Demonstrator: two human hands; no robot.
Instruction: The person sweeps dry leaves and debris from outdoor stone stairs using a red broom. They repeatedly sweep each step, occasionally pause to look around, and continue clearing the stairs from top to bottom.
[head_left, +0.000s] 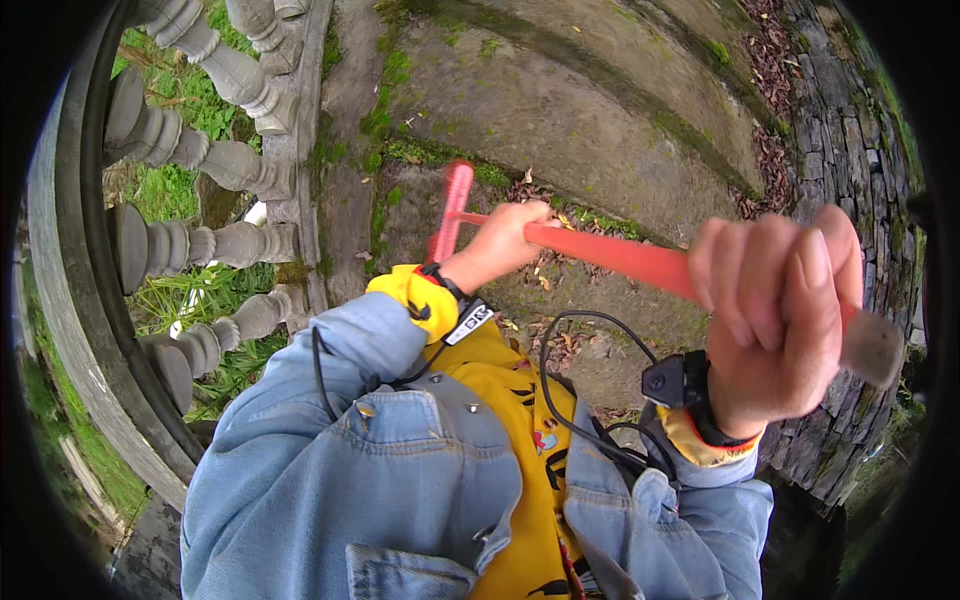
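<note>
A red long-handled tool (615, 259) runs across the view in front of my body. My left hand (502, 244) is wrapped around its shaft near the far end, and my right hand (776, 307) grips it close to the grey butt end, raised nearer the camera. At the far end, left of my left hand, is a red crossbar head (454, 210) with a textured surface; it is blurred, so its kind cannot be told. Black straps, and a cable by each arm, are at both wrists.
Mossy stone steps (555, 112) rise ahead, with dry leaves (772, 157) along their right side. A stone balustrade (232, 169) with a curved rail stands on the left, plants beyond it. A stacked-stone wall (832, 172) borders the right.
</note>
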